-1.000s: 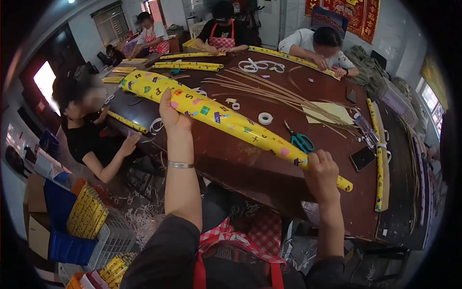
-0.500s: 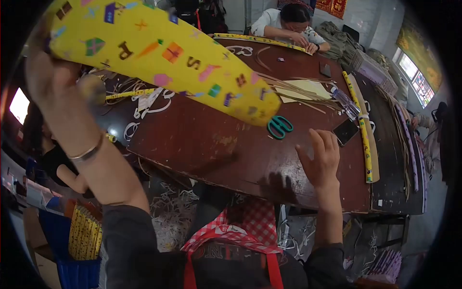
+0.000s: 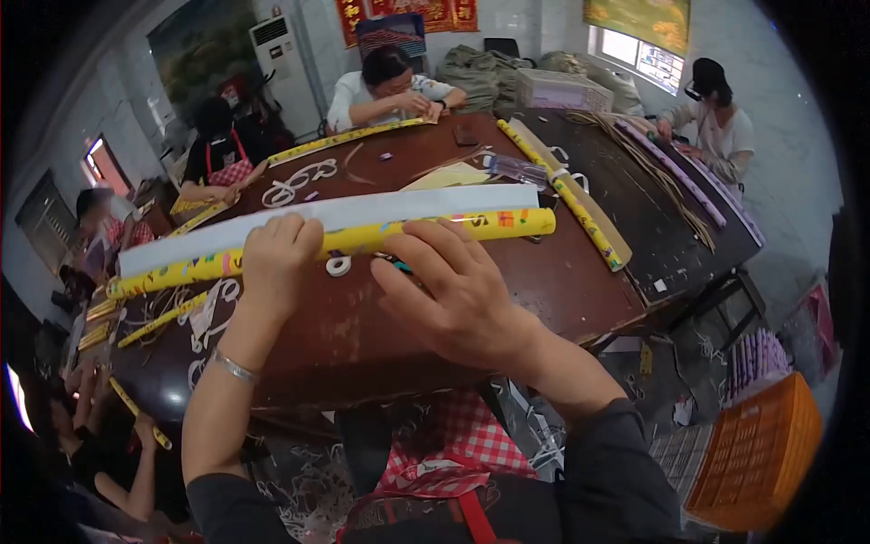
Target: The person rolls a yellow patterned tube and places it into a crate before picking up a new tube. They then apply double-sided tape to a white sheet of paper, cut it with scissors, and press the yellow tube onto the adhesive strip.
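Observation:
A yellow patterned roll of wrapping paper (image 3: 195, 271) lies across my view, tilted up slightly to the right. Along its far side a loose strip of the sheet shows its white back (image 3: 399, 205). My left hand (image 3: 283, 258) is closed over the middle of the roll, knuckles up. Farther right, my right hand (image 3: 467, 295) curves its fingers over the same roll, with the thumb below on the near side. Teal scissors (image 3: 395, 263) are mostly hidden behind my right hand. A small white ring (image 3: 338, 266) sits just under the roll between my hands.
The brown table (image 3: 335, 335) bears more yellow rolls (image 3: 580, 218), thin brown strips (image 3: 666, 177) and a plastic bottle (image 3: 517, 170). A person (image 3: 385, 91) works across the table, another (image 3: 716, 127) at the right. An orange crate (image 3: 757, 449) stands on the floor at right.
The yellow paper has come down from high at the left to lie level before me. My right hand, open and empty earlier, is now on it. The view has swung.

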{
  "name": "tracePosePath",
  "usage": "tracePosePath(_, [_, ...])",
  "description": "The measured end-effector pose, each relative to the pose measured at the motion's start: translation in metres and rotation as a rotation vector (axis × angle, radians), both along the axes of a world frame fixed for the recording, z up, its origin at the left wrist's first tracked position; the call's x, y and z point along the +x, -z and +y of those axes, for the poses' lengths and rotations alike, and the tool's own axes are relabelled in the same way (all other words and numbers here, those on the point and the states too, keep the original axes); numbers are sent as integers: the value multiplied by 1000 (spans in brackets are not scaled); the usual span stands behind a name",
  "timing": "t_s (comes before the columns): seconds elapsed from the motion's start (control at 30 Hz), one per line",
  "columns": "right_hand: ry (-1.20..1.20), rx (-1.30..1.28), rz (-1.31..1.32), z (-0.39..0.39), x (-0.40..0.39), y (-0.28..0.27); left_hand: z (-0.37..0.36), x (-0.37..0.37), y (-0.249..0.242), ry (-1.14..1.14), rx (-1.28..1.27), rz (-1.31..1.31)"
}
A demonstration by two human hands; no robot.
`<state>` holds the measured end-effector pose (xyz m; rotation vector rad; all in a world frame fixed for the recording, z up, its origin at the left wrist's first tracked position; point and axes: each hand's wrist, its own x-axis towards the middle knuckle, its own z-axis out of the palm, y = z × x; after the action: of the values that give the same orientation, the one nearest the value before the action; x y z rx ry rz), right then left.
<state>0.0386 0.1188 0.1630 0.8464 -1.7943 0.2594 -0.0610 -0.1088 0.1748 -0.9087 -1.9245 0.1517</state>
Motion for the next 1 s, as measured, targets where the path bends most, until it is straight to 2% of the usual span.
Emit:
tracePosePath(0.1, [131,55,-66,-4,-22,1,-3,1,19,46,-3,47])
tracePosePath(0.17, [245,184,-351,-9,-32,7,0,9,20,82,11,64])
tracePosePath(0.2, [248,180,-353,-11,-38,9,1,11,19,105,30,78])
tracePosePath(0.33, [342,169,-169,-13,-54,25,-16,12,19,115,74,47])
tracePosePath(0.43, [367,98,-17,16,-62,29,-60,8,20,-92,87,-50])
tracePosePath(0.5, [339,142,-138,29,-63,35,-69,13,25,-157,101,-137])
tracePosePath(0.53, [291,190,-356,34,-59,36,-71,16,26,-192,119,-220])
tracePosePath(0.57, [236,248,-571,35,-56,35,-72,15,26,-224,39,-429])
tracePosePath(0.63, [319,420,-914,36,-49,23,-73,12,33,-339,-93,-886])
tracePosePath(0.7, [340,296,-543,37,-50,40,-69,9,52,-189,45,-531])
tracePosePath(0.77, [398,249,-333,37,-53,49,-64,-1,52,-150,168,-166])
tracePosePath(0.83, [355,238,-402,40,-59,62,-61,-8,58,-155,160,-44])
tracePosePath(0.93, [249,235,-421,44,-59,65,-55,-1,61,-165,184,-102])
tracePosePath(1.0, [329,225,-425,45,-56,64,-55,0,60,-161,155,-191])
